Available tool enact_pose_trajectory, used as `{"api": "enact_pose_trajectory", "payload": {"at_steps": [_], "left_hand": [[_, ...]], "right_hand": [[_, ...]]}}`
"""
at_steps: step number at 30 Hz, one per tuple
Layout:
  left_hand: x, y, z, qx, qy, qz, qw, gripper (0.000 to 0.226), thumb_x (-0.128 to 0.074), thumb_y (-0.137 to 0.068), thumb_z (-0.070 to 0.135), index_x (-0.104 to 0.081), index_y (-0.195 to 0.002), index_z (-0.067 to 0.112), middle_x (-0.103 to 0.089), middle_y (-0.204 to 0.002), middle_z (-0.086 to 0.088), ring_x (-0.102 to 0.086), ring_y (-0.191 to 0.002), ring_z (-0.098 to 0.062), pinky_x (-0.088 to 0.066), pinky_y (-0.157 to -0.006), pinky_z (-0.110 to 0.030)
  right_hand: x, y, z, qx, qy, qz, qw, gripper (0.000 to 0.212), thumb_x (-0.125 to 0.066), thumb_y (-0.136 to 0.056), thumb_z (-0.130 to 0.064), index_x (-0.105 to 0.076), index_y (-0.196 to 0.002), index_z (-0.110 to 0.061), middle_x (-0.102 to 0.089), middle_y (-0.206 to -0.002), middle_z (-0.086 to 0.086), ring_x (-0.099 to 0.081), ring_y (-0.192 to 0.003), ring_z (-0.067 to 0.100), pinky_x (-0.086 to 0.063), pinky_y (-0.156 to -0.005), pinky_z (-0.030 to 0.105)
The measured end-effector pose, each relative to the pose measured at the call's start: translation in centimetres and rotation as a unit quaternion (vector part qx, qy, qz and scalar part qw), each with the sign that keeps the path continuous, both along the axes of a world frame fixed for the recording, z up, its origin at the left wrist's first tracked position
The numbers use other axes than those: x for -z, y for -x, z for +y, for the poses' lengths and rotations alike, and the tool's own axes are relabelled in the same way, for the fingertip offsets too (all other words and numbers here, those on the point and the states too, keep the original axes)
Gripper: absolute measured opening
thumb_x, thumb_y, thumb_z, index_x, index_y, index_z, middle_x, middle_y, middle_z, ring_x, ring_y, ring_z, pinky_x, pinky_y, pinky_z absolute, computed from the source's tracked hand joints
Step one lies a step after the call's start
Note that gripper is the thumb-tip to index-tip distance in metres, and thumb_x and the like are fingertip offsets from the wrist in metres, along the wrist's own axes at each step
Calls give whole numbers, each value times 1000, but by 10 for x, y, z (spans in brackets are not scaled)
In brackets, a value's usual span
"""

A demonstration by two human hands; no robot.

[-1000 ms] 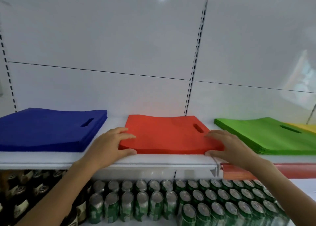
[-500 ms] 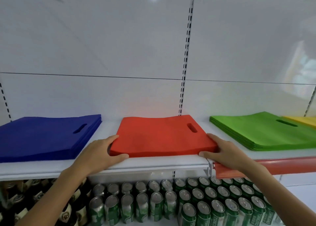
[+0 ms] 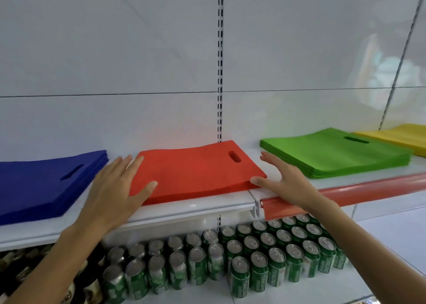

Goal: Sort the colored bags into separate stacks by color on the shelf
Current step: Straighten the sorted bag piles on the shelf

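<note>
Four stacks of bags lie along the shelf point(image 3: 196, 209). The blue stack point(image 3: 46, 184) sits at nine o'clock of the red stack point(image 3: 196, 170). The left hand point(image 3: 115, 188) has straight, spread fingers along the red stack's left edge, with the thumb on its near corner. At three o'clock, the right hand point(image 3: 283, 179) is likewise flat, its thumb tip touching the near right corner. Further toward three o'clock lie the green stack point(image 3: 334, 154) and the yellow stack point(image 3: 401, 137). Green cans point(image 3: 253, 257) stand below at six o'clock.
</note>
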State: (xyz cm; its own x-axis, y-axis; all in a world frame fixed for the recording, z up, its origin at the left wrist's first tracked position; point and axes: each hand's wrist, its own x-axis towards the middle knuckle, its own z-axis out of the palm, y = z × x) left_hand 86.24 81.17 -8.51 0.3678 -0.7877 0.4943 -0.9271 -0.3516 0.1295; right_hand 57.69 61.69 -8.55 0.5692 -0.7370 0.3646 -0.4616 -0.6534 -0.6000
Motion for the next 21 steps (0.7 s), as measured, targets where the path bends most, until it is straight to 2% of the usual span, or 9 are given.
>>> {"api": "enact_pose_trajectory", "payload": {"at_steps": [2, 5, 7, 9, 11, 13, 16, 18, 21], "left_hand": [[-7, 27, -20, 42, 15, 12, 999, 100, -6, -65, 81, -22, -147, 26, -20, -154, 4, -12, -143, -12, -7, -112, -31], [-14, 80, -52, 125, 34, 84, 988, 104, -9, -59, 90, -30, -143, 32, -26, -151, 10, -20, -139, -6, -12, -110, -28], [-13, 118, -75, 170, 25, 123, 977, 92, -22, -65, 84, -32, -141, 34, -27, -150, 14, -21, -133, 2, -14, -109, -27], [-11, 151, -101, 196, 17, 137, 971, 80, -38, -75, 77, -33, -141, 33, -28, -149, 15, -20, -124, 10, -14, -105, -20], [-11, 179, -130, 210, 19, 138, 968, 99, -34, -61, 89, -36, -140, 31, -33, -147, 15, -23, -122, 12, -16, -104, -14], [-8, 207, -159, 192, 20, 127, 973, 124, -10, -41, 100, -36, -140, 30, -36, -146, 14, -30, -128, 7, -21, -105, -15], [-1, 252, -195, 132, 29, 81, 987, 133, -2, -35, 100, -28, -144, 30, -31, -150, 9, -31, -135, -6, -25, -109, -24], [4, 277, -211, 89, 6, 64, 994, 133, 6, -33, 99, -20, -146, 32, -25, -152, 8, -27, -138, -8, -24, -111, -27], [9, 300, -232, 63, 13, 101, 993, 112, -14, -49, 97, -17, -145, 39, -20, -154, 9, -25, -139, -9, -26, -111, -32]], "right_hand": [[-2, 10, -1, -9, 23, -12, 1000, 83, -65, -75, -54, -31, -146, -26, -37, -147, -11, -32, -136, 8, -24, -104, 23], [-6, 34, -10, -14, 46, -2, 999, 85, -62, -73, -58, -30, -145, -28, -35, -147, -13, -31, -137, 8, -23, -108, 25], [-9, 57, -24, -9, 51, 6, 999, 86, -61, -71, -61, -29, -145, -32, -34, -148, -13, -31, -137, 9, -24, -109, 28], [-13, 86, -42, -4, 59, 7, 998, 84, -63, -72, -58, -30, -145, -32, -36, -148, -12, -32, -136, 9, -24, -108, 27], [-16, 121, -68, 6, 62, 7, 998, 81, -67, -74, -52, -31, -144, -31, -36, -147, -13, -31, -136, 8, -23, -106, 22], [-21, 157, -98, 19, 64, 16, 998, 82, -67, -73, -53, -32, -143, -33, -36, -147, -12, -30, -137, 9, -22, -107, 23], [-28, 211, -145, 32, 75, 54, 995, 97, -63, -60, -75, -31, -143, -36, -37, -146, -12, -31, -137, 11, -24, -111, 31], [-29, 243, -175, 24, 93, 78, 992, 109, -49, -45, -92, -32, -139, -40, -36, -142, -17, -32, -133, 6, -25, -110, 25], [-31, 283, -219, 25, 99, 97, 990, 114, -41, -36, -98, -27, -137, -46, -31, -142, -20, -29, -134, 4, -23, -107, 22]]}}
